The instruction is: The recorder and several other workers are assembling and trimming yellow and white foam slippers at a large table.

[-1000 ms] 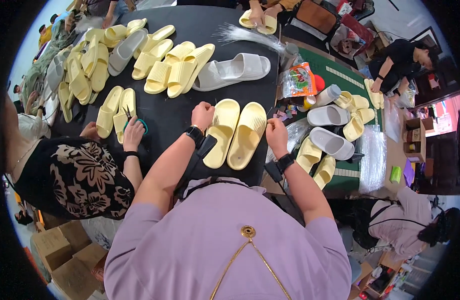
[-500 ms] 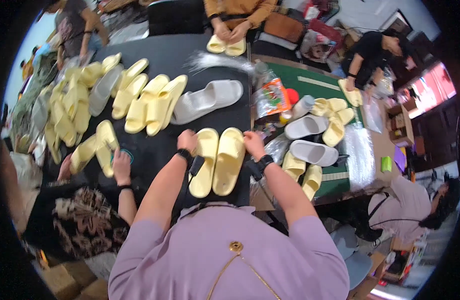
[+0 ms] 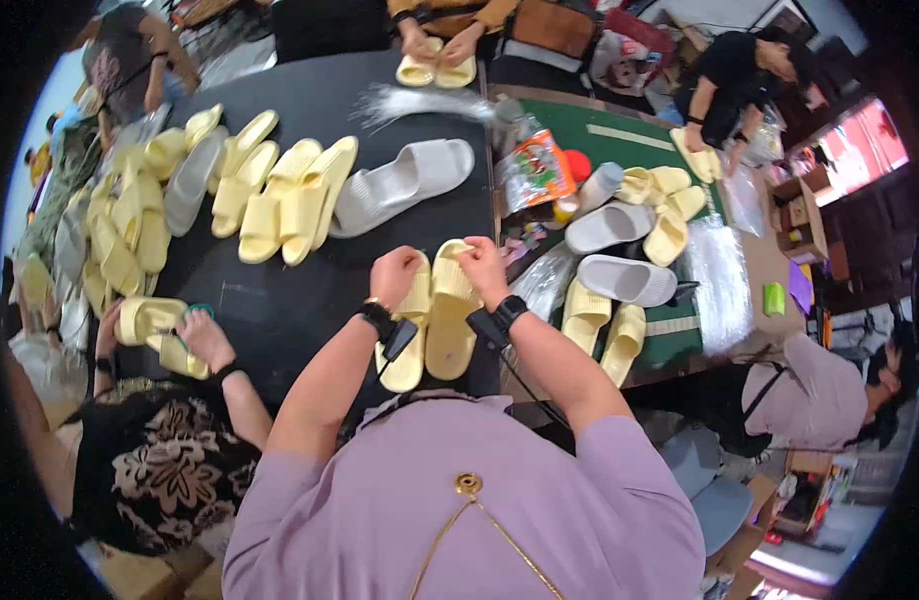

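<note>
Two pale yellow slide slippers stand side by side on the dark table, toes away from me. My left hand (image 3: pixel 396 278) is closed on the strap end of the left yellow slipper (image 3: pixel 405 358). The right yellow slipper (image 3: pixel 450 345) has my right hand (image 3: pixel 485 272) closed at its strap, with the fingertips curled in at the toe opening. My fingers partly hide both straps. Just beyond them lies a pair of grey slippers (image 3: pixel 405 185), and to its left a yellow pair (image 3: pixel 298 205).
A dark table (image 3: pixel 250 330) stretches to the left, with a heap of yellow slippers (image 3: pixel 125 225) at its far side. At left, a co-worker's hand (image 3: pixel 208 340) handles another pair. A green mat (image 3: pixel 570 140) on the right bears slippers, a white bottle (image 3: pixel 602 185) and plastic wrap (image 3: pixel 717 300).
My hands have moved from the outer sides of the slippers inward onto their straps. The co-worker at left has turned and lowered their slippers.
</note>
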{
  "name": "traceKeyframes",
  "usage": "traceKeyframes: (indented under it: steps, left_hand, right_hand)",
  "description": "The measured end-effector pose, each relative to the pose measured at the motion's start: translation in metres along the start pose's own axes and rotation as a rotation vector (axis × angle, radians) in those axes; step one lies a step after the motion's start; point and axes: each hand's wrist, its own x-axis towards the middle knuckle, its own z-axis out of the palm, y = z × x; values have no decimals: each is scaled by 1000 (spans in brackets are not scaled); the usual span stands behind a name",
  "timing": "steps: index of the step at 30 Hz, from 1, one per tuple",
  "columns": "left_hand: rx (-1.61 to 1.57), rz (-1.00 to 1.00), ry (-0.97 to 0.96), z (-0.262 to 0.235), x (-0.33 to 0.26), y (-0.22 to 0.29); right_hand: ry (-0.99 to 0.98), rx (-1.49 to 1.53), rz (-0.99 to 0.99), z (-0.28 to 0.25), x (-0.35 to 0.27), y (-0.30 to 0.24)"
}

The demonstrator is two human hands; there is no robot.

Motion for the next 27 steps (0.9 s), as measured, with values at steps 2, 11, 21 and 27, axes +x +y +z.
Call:
traceKeyframes:
  steps: [2, 11, 21, 27]
  left_hand:
    - [41, -10, -98, 1, -10, -1]
    - [45, 165, -4, -5, -32, 4]
    - [28, 231, 37, -5, -35, 0]
    - [49, 244, 30, -3, -34, 0]
  right_hand:
    - [-50, 29, -24, 2, -8, -2]
    - [-159, -108, 29, 5, -28, -18]
    - [-237, -141, -41, 11, -37, -22]
    - [-248, -225, -72, 12, -39, -19]
